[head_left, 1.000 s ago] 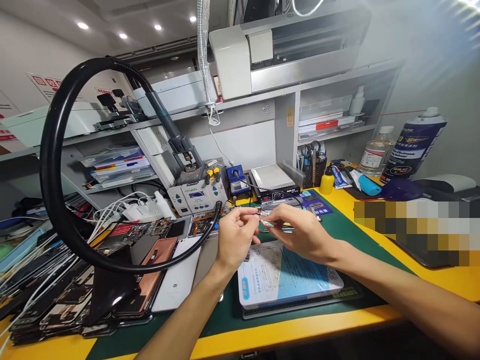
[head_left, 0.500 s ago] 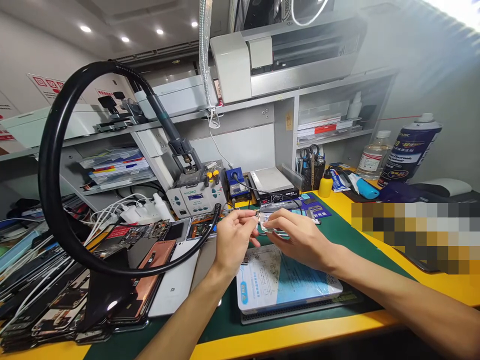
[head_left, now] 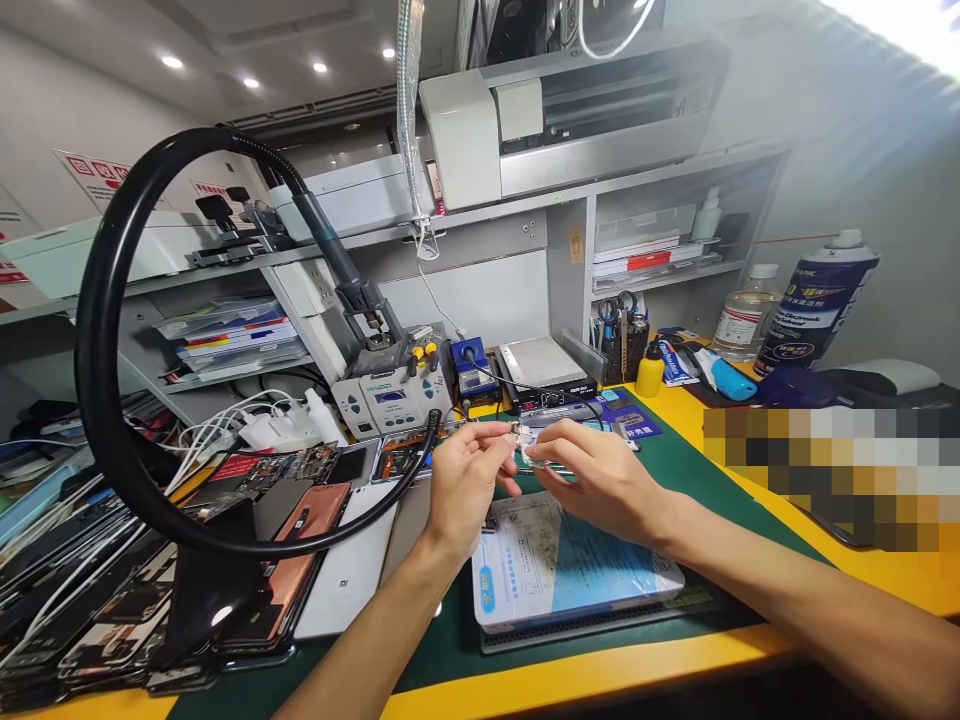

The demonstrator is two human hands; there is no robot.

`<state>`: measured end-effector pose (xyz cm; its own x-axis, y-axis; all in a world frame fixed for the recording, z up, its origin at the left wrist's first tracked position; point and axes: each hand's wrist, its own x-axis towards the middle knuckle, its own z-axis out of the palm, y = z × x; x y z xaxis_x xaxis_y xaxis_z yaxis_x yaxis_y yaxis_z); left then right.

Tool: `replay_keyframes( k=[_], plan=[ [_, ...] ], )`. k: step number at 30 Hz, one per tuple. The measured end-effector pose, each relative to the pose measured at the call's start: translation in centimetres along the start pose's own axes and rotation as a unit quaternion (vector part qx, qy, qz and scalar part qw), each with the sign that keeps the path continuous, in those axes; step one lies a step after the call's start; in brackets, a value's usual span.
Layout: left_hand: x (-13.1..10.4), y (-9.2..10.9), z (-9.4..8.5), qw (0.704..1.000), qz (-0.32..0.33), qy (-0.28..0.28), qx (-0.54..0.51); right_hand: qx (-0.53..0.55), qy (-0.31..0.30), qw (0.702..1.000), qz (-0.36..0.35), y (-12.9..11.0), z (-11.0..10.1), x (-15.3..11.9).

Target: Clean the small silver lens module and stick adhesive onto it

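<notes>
My left hand (head_left: 466,482) pinches one end of a small metallic part (head_left: 523,437) between thumb and index finger, its other fingers curled. From the right, my right hand (head_left: 600,475) has its fingers closed on a small whitish piece at the other side of that part. The two sets of fingertips nearly meet. What the piece is exactly is too small to tell. Both hands are raised above the far edge of a blue and white box (head_left: 577,570), which lies on the green mat (head_left: 450,640).
Phones and boards (head_left: 135,620) are piled at the left. A black hose (head_left: 97,330) loops over them to a soldering station (head_left: 394,395). Behind the hands stand a hot plate (head_left: 547,365) and a yellow bottle (head_left: 650,370). A spray can (head_left: 817,300) is at the right.
</notes>
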<state>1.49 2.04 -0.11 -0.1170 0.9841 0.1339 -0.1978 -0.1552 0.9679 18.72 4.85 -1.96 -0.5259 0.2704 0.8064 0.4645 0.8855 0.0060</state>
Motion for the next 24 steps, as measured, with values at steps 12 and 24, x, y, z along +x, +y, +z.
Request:
replay_keyframes(
  k=[12, 24],
  plan=[
    [0.1, 0.2, -0.3, 0.998, -0.008, -0.004, -0.055, 0.105, 0.046, 0.990, 0.086, 0.0, 0.0, 0.5],
    [0.2, 0.3, -0.4, 0.997, -0.020, -0.007, -0.079, 0.215, 0.036, 0.959, 0.183, -0.3, -0.3, 1.1]
  ],
)
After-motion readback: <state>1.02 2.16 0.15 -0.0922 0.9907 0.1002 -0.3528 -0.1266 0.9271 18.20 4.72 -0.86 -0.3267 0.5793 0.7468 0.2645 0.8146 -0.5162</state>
